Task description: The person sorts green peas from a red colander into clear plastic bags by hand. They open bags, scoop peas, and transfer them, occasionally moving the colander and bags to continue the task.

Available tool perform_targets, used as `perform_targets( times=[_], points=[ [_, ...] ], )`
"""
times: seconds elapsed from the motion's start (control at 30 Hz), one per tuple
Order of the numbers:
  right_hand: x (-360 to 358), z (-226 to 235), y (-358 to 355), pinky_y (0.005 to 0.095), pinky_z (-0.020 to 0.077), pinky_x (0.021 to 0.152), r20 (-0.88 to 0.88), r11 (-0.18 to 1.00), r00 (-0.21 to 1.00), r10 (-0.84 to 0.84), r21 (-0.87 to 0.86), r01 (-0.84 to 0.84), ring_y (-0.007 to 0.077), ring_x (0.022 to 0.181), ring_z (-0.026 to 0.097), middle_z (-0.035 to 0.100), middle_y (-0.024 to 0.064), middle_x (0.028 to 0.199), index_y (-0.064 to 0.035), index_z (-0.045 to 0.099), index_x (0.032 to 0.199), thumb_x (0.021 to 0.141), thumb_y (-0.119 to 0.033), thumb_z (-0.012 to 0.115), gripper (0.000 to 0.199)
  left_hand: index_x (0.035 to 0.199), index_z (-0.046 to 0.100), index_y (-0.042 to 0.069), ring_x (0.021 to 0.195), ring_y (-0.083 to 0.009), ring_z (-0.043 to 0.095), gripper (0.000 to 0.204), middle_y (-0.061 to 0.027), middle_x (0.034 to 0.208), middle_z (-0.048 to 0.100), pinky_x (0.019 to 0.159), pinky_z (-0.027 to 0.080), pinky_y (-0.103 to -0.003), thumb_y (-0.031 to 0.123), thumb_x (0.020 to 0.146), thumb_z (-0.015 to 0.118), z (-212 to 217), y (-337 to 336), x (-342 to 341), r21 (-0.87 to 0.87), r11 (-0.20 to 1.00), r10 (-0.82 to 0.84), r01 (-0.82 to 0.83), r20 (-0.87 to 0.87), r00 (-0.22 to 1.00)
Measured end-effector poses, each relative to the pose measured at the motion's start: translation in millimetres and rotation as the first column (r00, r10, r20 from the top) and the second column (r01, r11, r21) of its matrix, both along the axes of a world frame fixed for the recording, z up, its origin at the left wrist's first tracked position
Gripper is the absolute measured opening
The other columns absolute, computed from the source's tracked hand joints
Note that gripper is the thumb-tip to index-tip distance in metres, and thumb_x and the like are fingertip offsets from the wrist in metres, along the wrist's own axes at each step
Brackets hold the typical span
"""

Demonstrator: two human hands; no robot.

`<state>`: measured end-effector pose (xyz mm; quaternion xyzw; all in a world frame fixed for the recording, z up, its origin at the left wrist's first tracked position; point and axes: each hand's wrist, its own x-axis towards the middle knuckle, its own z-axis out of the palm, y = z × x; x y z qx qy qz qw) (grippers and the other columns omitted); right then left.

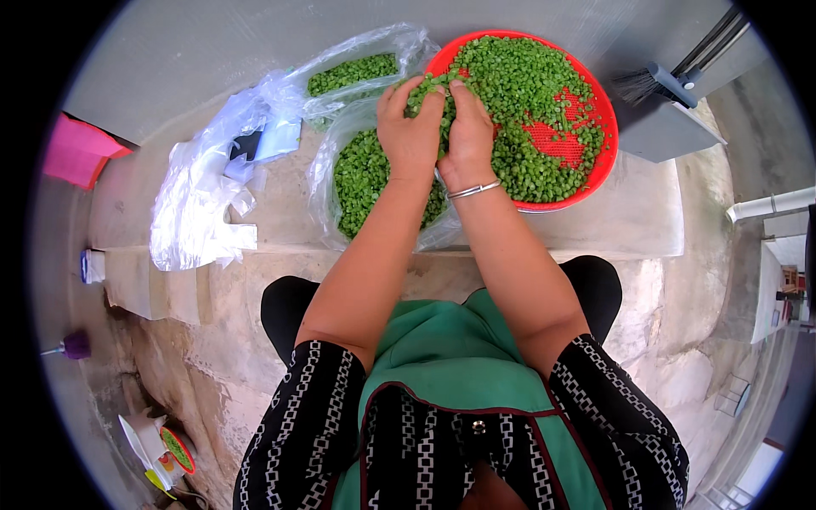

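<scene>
Chopped green beans (pixel 518 72) lie spread in a round red plastic basket (pixel 607 161), with bare mesh showing at its right side. My left hand (pixel 411 127) and my right hand (pixel 469 136) are cupped together around a heap of the same pieces. They are at the basket's left edge, above an open clear plastic bag (pixel 320 183). Pieces fill much of that bag, and my forearms hide part of it. Behind it lies another clear bag (pixel 415 44), also with chopped beans inside. A silver bangle circles my right wrist.
White and clear empty plastic bags (pixel 200 195) lie on the concrete ledge (pixel 642 212) to the left. A broom (pixel 642 85) and grey dustpan (pixel 667 132) stand at the right against the wall. On the lower left floor sits a small red basket (pixel 189 463) with green pieces.
</scene>
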<state>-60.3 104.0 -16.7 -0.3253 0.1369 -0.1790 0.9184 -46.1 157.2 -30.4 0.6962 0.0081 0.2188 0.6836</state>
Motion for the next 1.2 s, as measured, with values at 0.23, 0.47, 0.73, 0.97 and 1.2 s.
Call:
perform_targets(
  times=[0.23, 0.47, 0.73, 0.97, 1.2],
  points=[
    [4, -79, 66, 0.0295, 0.0422, 0.081, -0.128, 0.908, 0.991, 0.041, -0.41, -0.09, 0.0178, 0.09, 0.055, 0.06, 0.008, 0.099, -0.0014, 0.06, 0.105, 0.084, -0.018, 0.058, 0.027, 0.109, 0.06, 0.001, 0.106, -0.0316, 0.054, 0.042, -0.0203, 0.115, 0.057, 0.089, 0.042, -0.036, 0.025, 0.075, 0.066, -75, 94, 9, 0.074, 0.983, -0.139, 0.168, -0.292, 0.946],
    [-17, -106, 51, 0.0449, 0.0398, 0.094, -0.111, -0.195, 0.994, -0.001, -0.975, -0.109, 0.0387, 0.112, 0.047, 0.049, 0.0205, 0.122, -0.0079, 0.055, 0.118, 0.081, -0.018, 0.057, 0.038, 0.115, 0.059, 0.01, 0.108, -0.0346, 0.054, 0.043, -0.0205, 0.115, 0.057, 0.092, 0.043, -0.038, 0.022, 0.074, 0.062, -80, 131, 32, 0.567, 0.658, -0.328, 0.496, -0.376, 0.866],
    [-48, -57, 46, 0.0415, 0.0479, 0.083, -0.082, -0.445, 0.991, 0.108, -0.895, -0.026, 0.0379, 0.099, 0.055, 0.051, 0.0194, 0.119, -0.0086, 0.058, 0.111, 0.078, -0.011, 0.058, 0.033, 0.115, 0.061, 0.014, 0.088, -0.0301, 0.062, 0.037, -0.0174, 0.095, 0.065, 0.08, 0.047, -0.037, 0.022, 0.079, 0.058, -47, 155, 35, 0.537, 0.589, -0.307, 0.604, -0.542, 0.782],
    [-46, -45, 46, 0.0386, 0.0493, 0.066, 0.115, -0.26, 0.973, 0.2, -0.951, 0.166, 0.0271, 0.08, 0.06, 0.062, 0.0072, 0.085, -0.0075, 0.065, 0.087, 0.074, -0.003, 0.056, 0.016, 0.109, 0.064, 0.015, 0.082, -0.0299, 0.061, 0.027, -0.0148, 0.097, 0.064, 0.074, 0.047, -0.037, 0.017, 0.085, 0.052, -27, 151, 22, 0.674, 0.617, -0.308, 0.406, -0.267, 0.913],
    [-33, -55, 36, 0.0377, 0.0489, 0.068, 0.122, -0.494, 0.934, 0.335, -0.821, 0.285, 0.0288, 0.076, 0.059, 0.062, 0.0085, 0.081, -0.0087, 0.064, 0.09, 0.079, -0.009, 0.057, 0.013, 0.108, 0.063, 0.012, 0.094, -0.0266, 0.061, 0.026, -0.0131, 0.109, 0.062, 0.078, 0.047, -0.033, 0.015, 0.083, 0.056, -20, 150, -5, 0.801, 0.428, -0.319, 0.419, -0.3, 0.899]
  ],
)
